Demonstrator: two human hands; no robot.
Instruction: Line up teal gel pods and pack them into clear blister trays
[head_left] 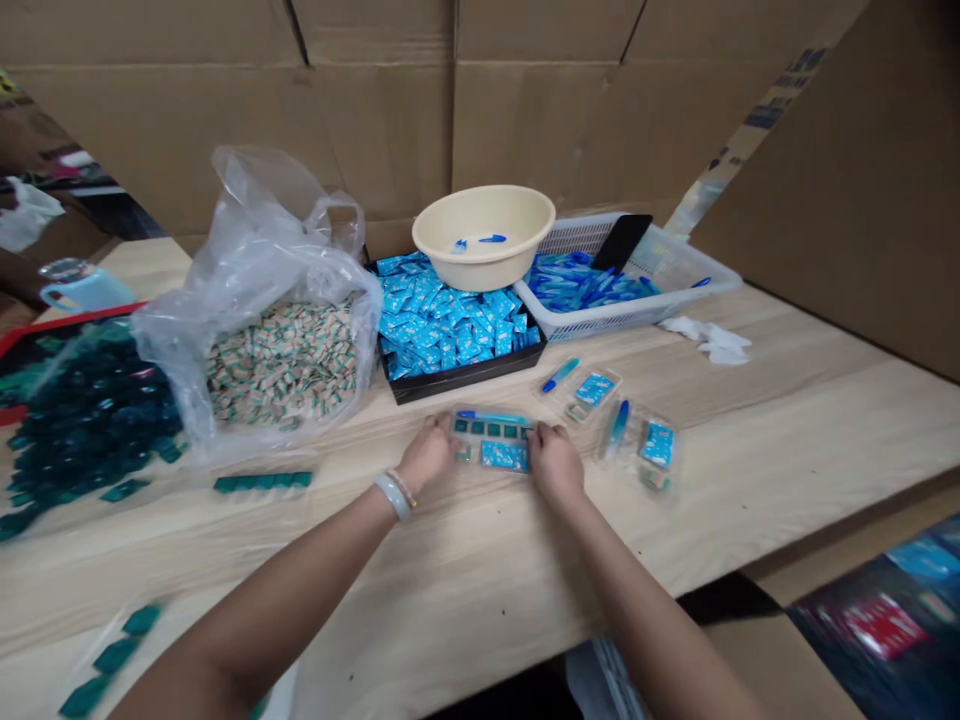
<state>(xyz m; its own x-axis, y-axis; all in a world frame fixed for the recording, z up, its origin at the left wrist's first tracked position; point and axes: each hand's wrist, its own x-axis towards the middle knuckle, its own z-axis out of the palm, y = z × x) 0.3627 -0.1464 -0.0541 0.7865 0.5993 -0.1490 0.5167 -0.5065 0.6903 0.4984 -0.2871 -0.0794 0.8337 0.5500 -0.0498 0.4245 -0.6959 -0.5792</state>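
Between my hands is a clear plastic tray (474, 453) on the table, holding a blue pen (491, 417), a row of dark green pieces (486, 430), a blue printed packet (505, 456) and a small tan piece. My left hand (427, 455) grips its left end, fingers closed, with a bracelet on the wrist. At the right end my right hand (555, 462) pinches the edge. Just right of it lie two more clear trays, each with a pen, a blue packet (596, 388) and small tan pieces; the nearer tray (628, 462) is slightly blurred.
Behind stand a black box (465, 378) of blue packets, a cream basin (484, 260) resting on it, and a white basket (630, 318) of blue pens. Leftward are a plastic bag (281, 255) of tan pieces and a heap of dark green pieces (90, 420). Cardboard walls enclose the table.
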